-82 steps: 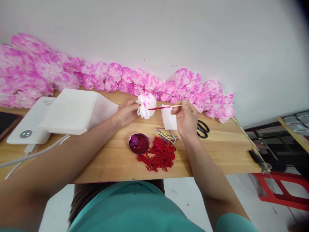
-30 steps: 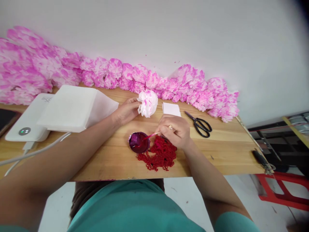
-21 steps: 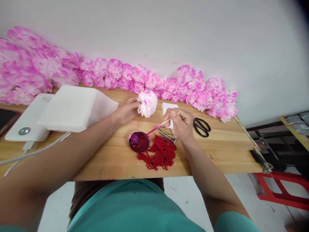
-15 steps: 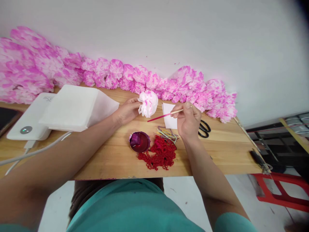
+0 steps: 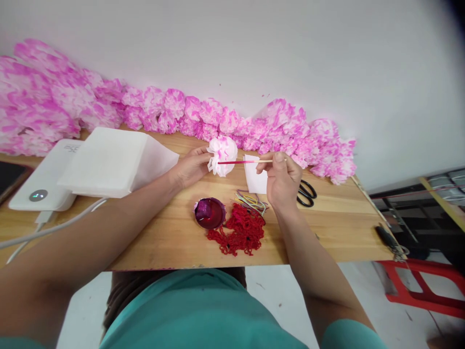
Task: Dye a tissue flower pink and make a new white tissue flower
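Observation:
My left hand (image 5: 189, 168) grips a white paper flower (image 5: 222, 154) with faint pink streaks, held just above the wooden table (image 5: 337, 228). My right hand (image 5: 281, 178) pinches a thin stick (image 5: 244, 162) whose red-stained tip touches the flower. A small round dish of dark pink dye (image 5: 209, 214) stands in front of the hands, next to a pile of red cord (image 5: 241, 235) and some coloured ties (image 5: 251, 200). A small stack of white paper squares (image 5: 254, 180) lies partly under my right hand.
A long row of dyed pink paper flowers (image 5: 174, 116) lines the wall at the table's back. A stack of white tissue (image 5: 109, 162) and a white device with a cable (image 5: 39, 182) lie at left. Black scissors (image 5: 307, 194) sit right of my hand. A red stool (image 5: 428, 291) stands lower right.
My right hand dipped the stick into the dye dish, then lifted it up and back to the flower. The left hand has kept the flower almost still.

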A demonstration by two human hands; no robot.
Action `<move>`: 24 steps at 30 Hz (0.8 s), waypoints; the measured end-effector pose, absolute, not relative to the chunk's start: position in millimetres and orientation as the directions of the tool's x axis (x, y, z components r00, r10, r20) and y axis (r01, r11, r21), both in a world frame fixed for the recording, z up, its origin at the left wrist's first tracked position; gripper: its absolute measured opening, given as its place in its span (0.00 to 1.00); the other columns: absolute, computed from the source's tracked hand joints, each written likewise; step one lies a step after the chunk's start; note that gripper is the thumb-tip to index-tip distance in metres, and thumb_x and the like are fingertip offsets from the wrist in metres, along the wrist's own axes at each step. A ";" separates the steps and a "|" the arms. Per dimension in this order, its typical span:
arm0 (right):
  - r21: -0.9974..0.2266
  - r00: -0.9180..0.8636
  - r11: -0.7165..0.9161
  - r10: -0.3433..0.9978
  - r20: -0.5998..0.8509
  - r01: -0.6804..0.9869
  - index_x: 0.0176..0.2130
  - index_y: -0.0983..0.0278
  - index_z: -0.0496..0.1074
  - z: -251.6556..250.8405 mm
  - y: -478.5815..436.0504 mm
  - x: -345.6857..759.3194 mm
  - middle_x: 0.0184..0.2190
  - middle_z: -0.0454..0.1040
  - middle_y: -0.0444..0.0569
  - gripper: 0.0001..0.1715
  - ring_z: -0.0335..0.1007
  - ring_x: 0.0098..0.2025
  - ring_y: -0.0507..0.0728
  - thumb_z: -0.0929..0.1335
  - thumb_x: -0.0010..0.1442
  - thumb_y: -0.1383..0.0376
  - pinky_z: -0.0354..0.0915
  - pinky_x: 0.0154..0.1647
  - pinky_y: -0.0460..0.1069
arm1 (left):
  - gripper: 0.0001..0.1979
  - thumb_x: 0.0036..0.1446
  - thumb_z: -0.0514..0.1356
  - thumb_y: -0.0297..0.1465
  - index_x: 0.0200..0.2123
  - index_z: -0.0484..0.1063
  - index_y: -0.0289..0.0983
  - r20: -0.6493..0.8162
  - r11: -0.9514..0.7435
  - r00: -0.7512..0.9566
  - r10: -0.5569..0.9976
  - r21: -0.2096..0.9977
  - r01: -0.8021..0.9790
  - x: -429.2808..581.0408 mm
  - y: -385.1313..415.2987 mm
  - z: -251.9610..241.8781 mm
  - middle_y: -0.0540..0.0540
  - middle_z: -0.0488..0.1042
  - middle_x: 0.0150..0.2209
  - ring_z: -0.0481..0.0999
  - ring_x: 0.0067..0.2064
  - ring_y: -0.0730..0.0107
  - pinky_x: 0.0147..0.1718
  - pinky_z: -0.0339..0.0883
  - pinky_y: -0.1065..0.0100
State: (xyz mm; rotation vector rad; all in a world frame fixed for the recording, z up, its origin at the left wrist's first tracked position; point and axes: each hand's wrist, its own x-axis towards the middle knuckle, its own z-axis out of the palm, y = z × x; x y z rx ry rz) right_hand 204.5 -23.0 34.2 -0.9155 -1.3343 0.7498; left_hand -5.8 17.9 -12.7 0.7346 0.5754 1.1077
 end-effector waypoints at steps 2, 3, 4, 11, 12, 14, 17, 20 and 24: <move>-0.884 0.110 0.463 0.878 0.467 0.059 0.30 0.57 0.78 34.0 -22.8 204.7 0.23 0.73 0.41 0.20 0.68 0.25 0.50 0.70 0.61 0.46 0.65 0.28 0.49 | 0.05 0.44 0.71 0.25 0.28 0.79 0.33 -0.056 0.262 0.349 0.935 0.772 -0.579 -6.1 17.8 -12.5 0.47 0.78 0.28 0.74 0.30 0.71 0.34 0.68 0.69; -0.885 0.119 0.462 0.876 0.466 0.063 0.30 0.58 0.78 34.2 -22.9 204.7 0.23 0.73 0.41 0.20 0.68 0.25 0.50 0.70 0.60 0.45 0.65 0.28 0.49 | 0.05 0.45 0.70 0.25 0.29 0.79 0.33 -0.058 0.263 0.349 0.935 0.773 -0.577 -6.4 17.7 -12.2 0.46 0.78 0.28 0.75 0.30 0.71 0.35 0.68 0.68; -0.884 0.130 0.463 0.875 0.467 0.065 0.29 0.58 0.78 34.4 -23.1 204.7 0.23 0.73 0.41 0.21 0.68 0.24 0.50 0.70 0.60 0.45 0.65 0.28 0.49 | 0.05 0.46 0.70 0.25 0.30 0.79 0.32 -0.060 0.265 0.350 0.935 0.774 -0.575 -6.6 17.6 -12.0 0.46 0.79 0.29 0.75 0.31 0.70 0.36 0.69 0.68; -0.885 0.124 0.453 0.877 0.465 0.109 0.28 0.58 0.78 32.2 -22.8 206.1 0.22 0.73 0.40 0.22 0.68 0.23 0.50 0.70 0.61 0.45 0.66 0.29 0.49 | 0.07 0.46 0.70 0.25 0.32 0.80 0.34 -0.053 0.256 0.353 0.934 0.789 -0.558 -6.0 17.3 -10.7 0.44 0.81 0.34 0.80 0.37 0.64 0.41 0.72 0.65; -0.883 0.124 0.455 0.875 0.468 0.120 0.29 0.58 0.78 31.4 -22.5 206.4 0.22 0.73 0.40 0.22 0.68 0.23 0.50 0.70 0.61 0.45 0.66 0.29 0.49 | 0.07 0.46 0.70 0.25 0.32 0.80 0.34 -0.052 0.253 0.350 0.935 0.790 -0.559 -5.7 17.3 -10.7 0.44 0.81 0.34 0.80 0.37 0.64 0.40 0.72 0.65; -0.881 0.125 0.455 0.874 0.470 0.130 0.29 0.58 0.78 30.2 -21.8 207.2 0.22 0.73 0.40 0.21 0.68 0.23 0.50 0.70 0.61 0.46 0.65 0.28 0.48 | 0.07 0.46 0.70 0.25 0.32 0.80 0.34 -0.049 0.248 0.347 0.937 0.791 -0.559 -5.2 17.4 -10.7 0.44 0.81 0.34 0.80 0.37 0.64 0.40 0.72 0.65; -0.879 0.133 0.464 0.870 0.475 0.106 0.28 0.58 0.78 30.2 -21.2 208.6 0.21 0.73 0.40 0.21 0.69 0.23 0.50 0.70 0.61 0.46 0.66 0.28 0.48 | 0.07 0.46 0.70 0.25 0.32 0.80 0.34 -0.047 0.244 0.343 0.938 0.793 -0.558 -5.2 17.4 -10.7 0.44 0.81 0.33 0.80 0.36 0.64 0.39 0.72 0.66; -0.874 0.131 0.478 0.864 0.487 0.089 0.27 0.59 0.77 31.0 -21.3 209.8 0.20 0.72 0.40 0.21 0.68 0.22 0.49 0.70 0.61 0.47 0.65 0.28 0.48 | 0.07 0.46 0.70 0.24 0.32 0.80 0.34 -0.046 0.244 0.343 0.938 0.791 -0.561 -5.7 17.5 -10.8 0.43 0.81 0.34 0.79 0.37 0.64 0.40 0.71 0.65; -0.865 0.106 0.484 0.861 0.498 0.131 0.28 0.58 0.79 30.6 -21.8 209.2 0.20 0.72 0.40 0.19 0.67 0.22 0.48 0.70 0.63 0.49 0.62 0.26 0.47 | 0.07 0.47 0.69 0.25 0.33 0.80 0.33 -0.046 0.249 0.352 0.935 0.790 -0.560 -6.8 17.5 -10.9 0.43 0.81 0.34 0.79 0.36 0.65 0.41 0.70 0.65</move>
